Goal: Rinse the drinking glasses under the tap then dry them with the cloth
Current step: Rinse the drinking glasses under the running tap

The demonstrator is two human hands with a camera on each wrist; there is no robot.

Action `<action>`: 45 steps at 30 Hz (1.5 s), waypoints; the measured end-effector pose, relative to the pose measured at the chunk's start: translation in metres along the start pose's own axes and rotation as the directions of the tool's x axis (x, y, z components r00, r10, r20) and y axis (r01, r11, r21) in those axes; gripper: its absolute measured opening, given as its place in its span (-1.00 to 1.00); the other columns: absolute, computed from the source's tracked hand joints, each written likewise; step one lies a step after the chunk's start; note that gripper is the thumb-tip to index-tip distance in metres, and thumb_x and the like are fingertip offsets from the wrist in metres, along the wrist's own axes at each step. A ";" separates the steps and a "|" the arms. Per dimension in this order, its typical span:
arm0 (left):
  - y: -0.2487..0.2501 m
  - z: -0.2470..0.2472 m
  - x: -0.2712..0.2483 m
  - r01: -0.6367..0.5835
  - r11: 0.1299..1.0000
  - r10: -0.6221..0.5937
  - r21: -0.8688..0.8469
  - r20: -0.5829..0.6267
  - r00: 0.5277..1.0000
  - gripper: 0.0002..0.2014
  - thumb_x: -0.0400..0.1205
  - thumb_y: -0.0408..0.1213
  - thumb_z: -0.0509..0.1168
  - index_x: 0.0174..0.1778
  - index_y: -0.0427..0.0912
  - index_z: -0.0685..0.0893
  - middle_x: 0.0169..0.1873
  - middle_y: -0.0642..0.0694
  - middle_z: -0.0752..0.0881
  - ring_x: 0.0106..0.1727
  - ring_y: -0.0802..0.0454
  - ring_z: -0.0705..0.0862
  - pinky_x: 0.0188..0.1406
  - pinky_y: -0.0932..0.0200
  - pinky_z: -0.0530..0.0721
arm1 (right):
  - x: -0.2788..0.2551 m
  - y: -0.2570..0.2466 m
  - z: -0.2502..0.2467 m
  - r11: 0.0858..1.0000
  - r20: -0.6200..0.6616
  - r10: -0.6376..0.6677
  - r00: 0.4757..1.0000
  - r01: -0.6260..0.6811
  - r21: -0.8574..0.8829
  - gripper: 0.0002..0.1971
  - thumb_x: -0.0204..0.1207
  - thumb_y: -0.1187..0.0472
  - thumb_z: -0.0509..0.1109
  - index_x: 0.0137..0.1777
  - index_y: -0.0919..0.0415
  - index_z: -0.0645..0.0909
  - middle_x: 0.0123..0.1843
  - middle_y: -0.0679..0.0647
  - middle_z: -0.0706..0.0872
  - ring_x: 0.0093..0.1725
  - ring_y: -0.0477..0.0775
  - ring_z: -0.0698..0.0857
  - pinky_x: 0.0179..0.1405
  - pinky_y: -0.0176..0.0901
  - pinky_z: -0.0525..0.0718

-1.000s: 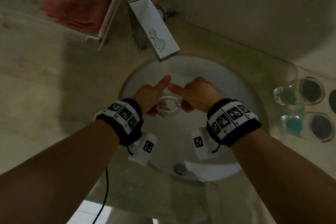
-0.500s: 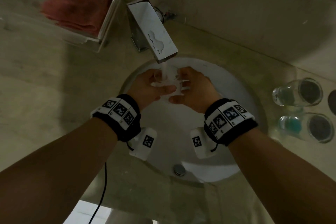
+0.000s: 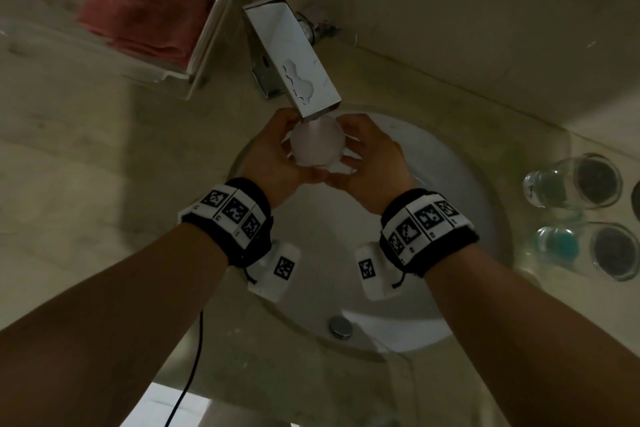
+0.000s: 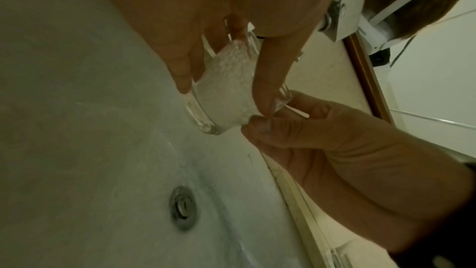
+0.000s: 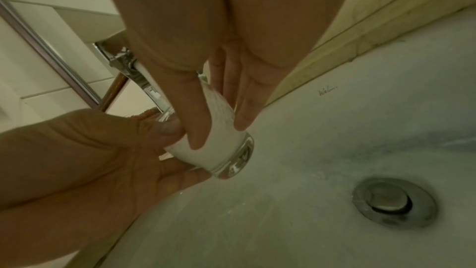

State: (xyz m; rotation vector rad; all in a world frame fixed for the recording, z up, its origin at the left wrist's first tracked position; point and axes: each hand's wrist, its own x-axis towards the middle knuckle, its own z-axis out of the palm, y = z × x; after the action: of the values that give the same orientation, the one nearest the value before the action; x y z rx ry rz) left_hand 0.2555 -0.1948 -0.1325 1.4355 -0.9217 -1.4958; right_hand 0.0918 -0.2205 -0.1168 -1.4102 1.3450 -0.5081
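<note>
A clear drinking glass [image 3: 317, 146] sits directly under the chrome tap [image 3: 294, 59], full of frothing white water. My left hand [image 3: 277, 152] grips its left side and my right hand [image 3: 367, 156] grips its right side. In the left wrist view my fingers wrap the glass [image 4: 226, 89], its thick base pointing down at the basin. In the right wrist view the glass [image 5: 219, 140] is held between thumb and fingers of both hands. A red cloth [image 3: 145, 7] lies folded in a clear tray at the back left.
The white round basin [image 3: 450, 218] lies below my hands, with its metal drain [image 3: 340, 326] near the front. Two more glasses [image 3: 571, 180] [image 3: 588, 250] stand on the counter to the right. A black cable [image 3: 188, 374] hangs under my left arm.
Both hands raised the glass from low in the basin up and back to the spout. Water now fills it with white froth.
</note>
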 end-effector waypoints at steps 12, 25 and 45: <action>0.004 0.004 0.001 0.052 0.993 -0.051 -0.102 0.019 0.999 -0.25 -0.05 -0.04 0.53 0.09 0.24 0.45 0.07 0.17 0.60 0.05 0.28 0.66 0.10 -0.02 0.74 | 0.006 0.009 0.003 0.999 -0.015 -0.011 1.000 0.012 0.043 -0.28 0.28 0.45 0.68 0.42 0.18 0.49 0.37 0.04 0.62 0.37 0.05 0.64 0.29 0.07 0.74; -0.011 0.011 -0.006 0.352 0.923 -0.357 0.159 0.005 0.934 -0.64 0.65 0.13 0.33 0.10 -0.07 0.77 -0.03 -0.09 0.85 -0.06 -0.02 0.82 -0.10 0.05 0.82 | -0.005 0.010 -0.012 0.906 0.094 0.205 0.974 -0.152 -0.394 -0.43 0.45 -0.40 0.34 -0.06 0.18 0.69 -0.10 0.10 0.79 -0.13 0.12 0.76 -0.05 0.05 0.76; 0.001 0.020 -0.004 0.592 0.806 -0.592 -0.011 -0.048 0.805 -0.32 0.60 0.38 0.20 0.36 -0.14 0.63 0.10 -0.12 0.75 -0.05 -0.04 0.78 -0.16 0.01 0.80 | 0.003 0.007 0.001 0.885 -0.006 0.362 0.932 -0.346 -0.312 -0.25 0.47 -0.43 0.31 -0.13 0.40 0.73 -0.30 0.16 0.85 -0.29 0.08 0.82 -0.21 -0.10 0.75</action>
State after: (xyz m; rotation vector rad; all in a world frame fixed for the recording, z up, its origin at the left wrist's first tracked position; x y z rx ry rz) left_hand 0.2357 -0.1923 -0.1286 1.8634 -0.4479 -1.8899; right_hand 0.0903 -0.2211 -0.1241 -1.3663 1.6469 -0.0148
